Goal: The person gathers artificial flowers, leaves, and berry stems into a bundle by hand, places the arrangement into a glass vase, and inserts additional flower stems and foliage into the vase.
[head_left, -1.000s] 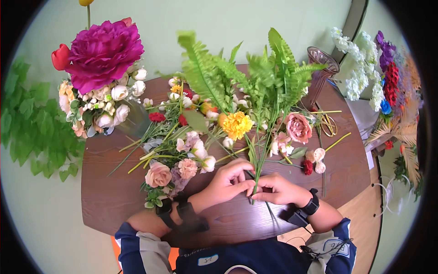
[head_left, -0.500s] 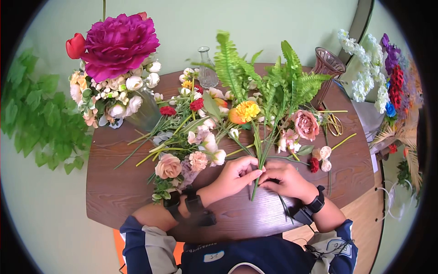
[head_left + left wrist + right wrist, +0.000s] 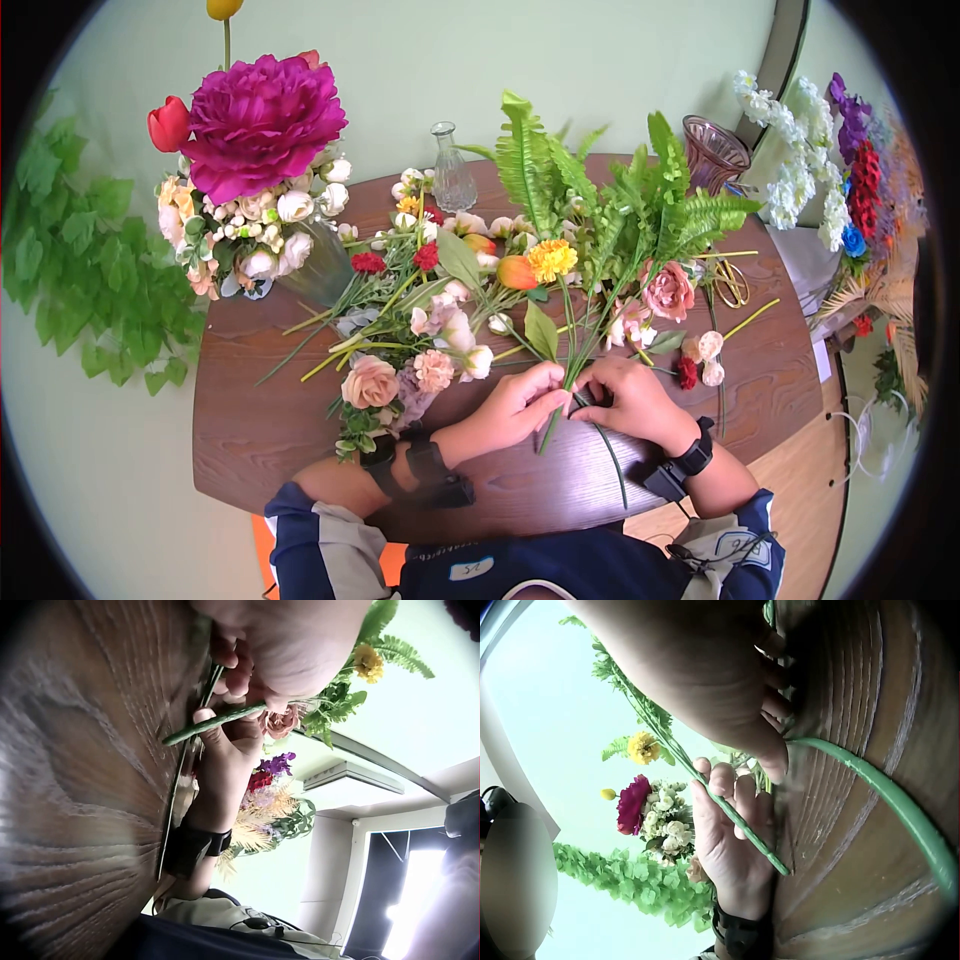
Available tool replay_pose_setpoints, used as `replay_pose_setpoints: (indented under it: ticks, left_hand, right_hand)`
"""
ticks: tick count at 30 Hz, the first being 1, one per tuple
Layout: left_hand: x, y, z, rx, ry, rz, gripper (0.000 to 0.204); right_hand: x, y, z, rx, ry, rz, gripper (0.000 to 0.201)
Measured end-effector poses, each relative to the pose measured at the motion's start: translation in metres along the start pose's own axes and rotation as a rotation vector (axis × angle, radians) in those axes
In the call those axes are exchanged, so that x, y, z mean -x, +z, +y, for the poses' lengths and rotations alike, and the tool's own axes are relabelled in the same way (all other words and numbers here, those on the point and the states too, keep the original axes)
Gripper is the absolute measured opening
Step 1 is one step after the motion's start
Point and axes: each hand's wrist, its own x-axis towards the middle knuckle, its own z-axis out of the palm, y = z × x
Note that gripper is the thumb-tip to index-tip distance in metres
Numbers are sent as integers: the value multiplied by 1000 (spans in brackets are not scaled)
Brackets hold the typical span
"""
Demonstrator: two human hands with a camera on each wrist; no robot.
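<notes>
My left hand pinches a bundle of green stems between thumb and fingers, above the table's front part. From the bundle rise green fern fronds and a yellow flower. Close beside it, the right hand has curled fingers gripping a separate green stem, whose lower end trails toward the table's front edge. That stem's upper part is hidden behind the hands and bundle. An orange tulip and a broad green leaf show just beyond the left hand.
Loose flowers lie left, including a peach rose; a pink peony lies right. Behind stand a full vase with a magenta bloom, a small clear glass vase and a ribbed glass vase.
The fern bundle has shifted right and its fronds spread apart. The single stem by the right hand now trails further out toward the front edge. The head view has shifted slightly.
</notes>
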Motion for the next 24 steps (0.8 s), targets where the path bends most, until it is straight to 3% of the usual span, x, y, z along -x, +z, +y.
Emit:
replay_pose_setpoints:
  ticks: [7,9,10,12,15,24]
  left_hand:
    - [0,-1,6,-65,-41,25,15]
    - [0,-1,7,-62,-27,38,15]
    - [0,-1,7,-60,-16,54,15]
    - [1,-2,4,-43,13,60,15]
    - [0,-3,2,-11,61,83,15]
    - [1,-4,2,36,106,129,16]
  right_hand:
    - [3,3,3,-23,-5,-109,15]
    - [3,1,1,-196,164,-70,14]
    - [3,1,2,-192,162,-68,14]
    - [5,3,6,-507,249,33,11]
    - [4,5,9,-716,230,171,10]
    - [7,2,4,-873,120,439,6]
